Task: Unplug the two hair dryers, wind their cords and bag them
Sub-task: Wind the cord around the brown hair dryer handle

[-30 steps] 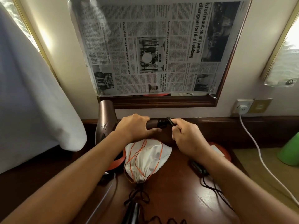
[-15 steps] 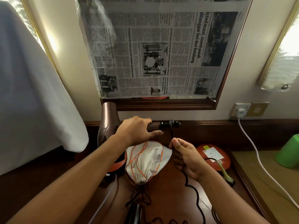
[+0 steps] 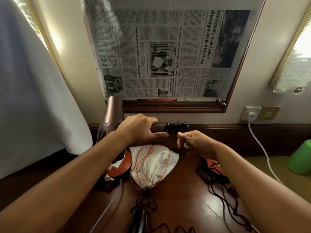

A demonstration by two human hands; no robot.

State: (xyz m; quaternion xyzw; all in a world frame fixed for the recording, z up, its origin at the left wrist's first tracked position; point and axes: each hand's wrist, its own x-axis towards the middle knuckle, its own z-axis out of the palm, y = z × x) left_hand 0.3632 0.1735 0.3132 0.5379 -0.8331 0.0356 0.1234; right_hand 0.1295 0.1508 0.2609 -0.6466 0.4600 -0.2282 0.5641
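Dark polished wood fills the view below me: the desk [image 3: 176, 199], running back to a cream wall. At its near edge the black body of a second hair dryer [image 3: 139, 221] pokes into view, with loose black cord [image 3: 223, 199] snaking over the wood towards the near right corner. Just beyond it lies a white drawstring bag [image 3: 151, 165], its orange string [image 3: 143, 158] looped over the cloth and its gathered mouth pointing at me. An orange disc [image 3: 120, 167] sits just left of the bag, partly under my left forearm, and a black plug [image 3: 206, 174] rests on the wood right of the bag, beneath my right wrist.

Above the bag, my left hand [image 3: 139, 130] wraps its grip round the handle of the brown hair dryer [image 3: 111, 121], whose barrel stands upright near the far left corner. The handle points right, ending in a black ribbed cord collar [image 3: 176, 126]. My right hand [image 3: 196, 143] hovers just below that collar with fingers curled in; I cannot tell whether anything is pinched in them.

Farther back, a white cable [image 3: 257, 148] drops from a wall socket [image 3: 251, 113] at the far right, and a green cup [image 3: 301, 158] stands at the right edge. A newspaper [image 3: 168, 52] covers the wood-framed mirror [image 3: 173, 106] on the wall. White cloth [image 3: 33, 98] hangs at the left.
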